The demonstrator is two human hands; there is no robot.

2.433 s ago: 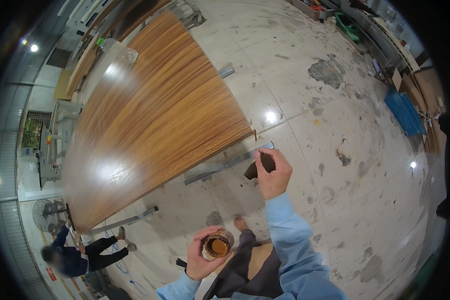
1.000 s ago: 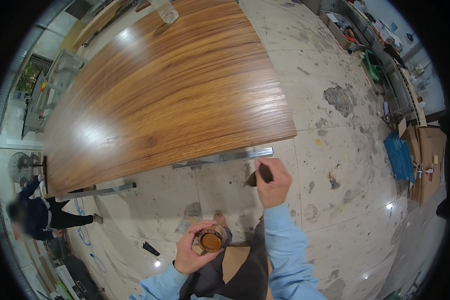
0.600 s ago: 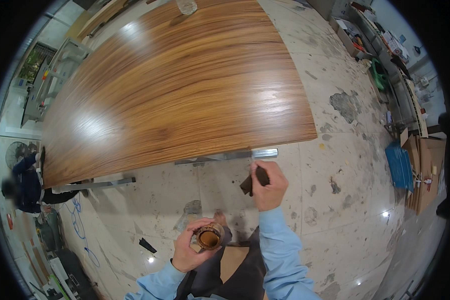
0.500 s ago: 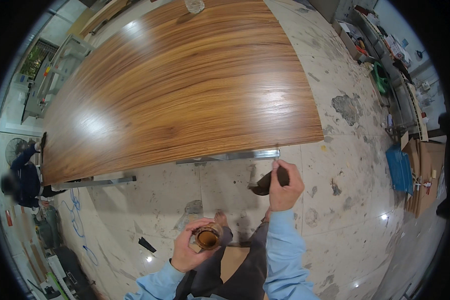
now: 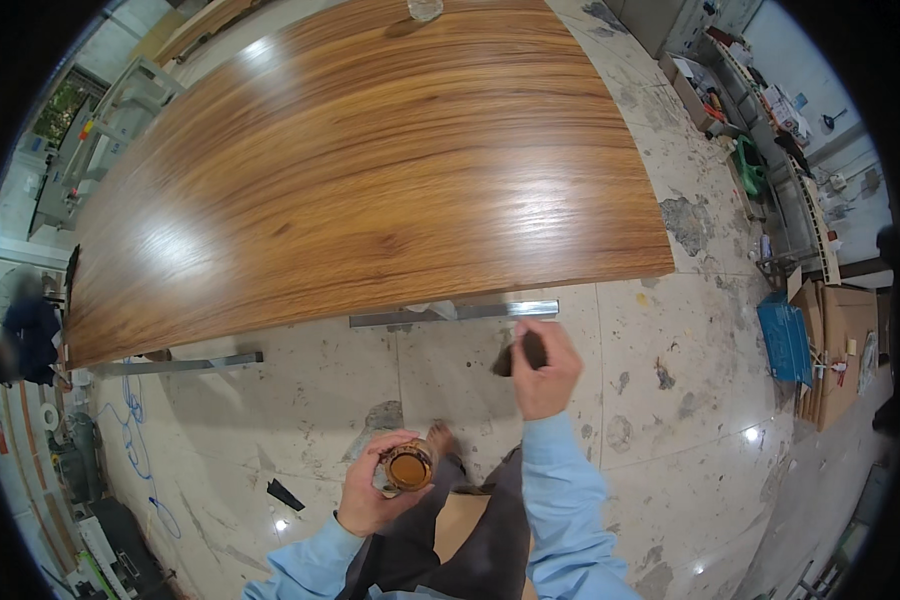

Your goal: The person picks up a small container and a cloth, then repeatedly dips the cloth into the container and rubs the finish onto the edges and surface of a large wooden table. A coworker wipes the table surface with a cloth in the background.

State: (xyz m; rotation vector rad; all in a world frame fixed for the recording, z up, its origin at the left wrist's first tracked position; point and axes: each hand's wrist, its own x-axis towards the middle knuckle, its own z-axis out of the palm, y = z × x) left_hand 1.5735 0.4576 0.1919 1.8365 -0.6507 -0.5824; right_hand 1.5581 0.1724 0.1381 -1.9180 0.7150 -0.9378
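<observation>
In my left hand [image 5: 368, 492] is a small clear glass jar [image 5: 410, 468], brown inside, its open mouth facing up and my fingers wrapped round its side. My right hand [image 5: 552, 376] pinches a dark brown, flat, limp-looking piece [image 5: 535, 350], slightly blurred; I cannot make out its material. That hand is just below the near edge of a large wood-grain tabletop [image 5: 370, 190], apart from it. Under the edge shows a shiny metal bar [image 5: 500, 310] with something whitish [image 5: 435, 309] on it.
A clear glass [image 5: 425, 9] stands at the tabletop's far edge. At far left is another person [image 5: 32, 330] in dark clothes. A blue hose [image 5: 135, 430] and a black piece [image 5: 285, 494] lie on the floor. Rightward are a blue crate [image 5: 785, 338], cardboard [image 5: 838, 350] and a cluttered shelf.
My right hand has moved a little left with the dark piece. The left hand still holds the jar, tipped slightly differently. The whole view has shifted a little.
</observation>
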